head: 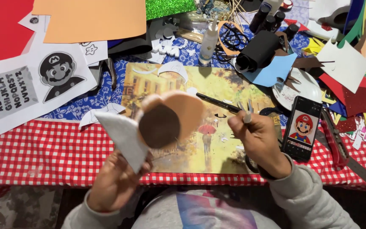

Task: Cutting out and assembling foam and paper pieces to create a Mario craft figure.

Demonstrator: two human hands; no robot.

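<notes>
Take the painted placemat (217,152) as your landmark. Left of it, bare checked tablecloth (34,152) runs out to the table's near edge, the widest open room you have. Over the placemat's left half, your left hand (115,182) is closed on a foam craft piece (166,121): a peach round shape with a dark brown disc on its face and a white wedge below. Over the placemat's right half, your right hand (257,140) is clenched around small scissors (246,113). Just right of the placemat lies a phone (302,127), then red-handled pliers (335,144).
</notes>
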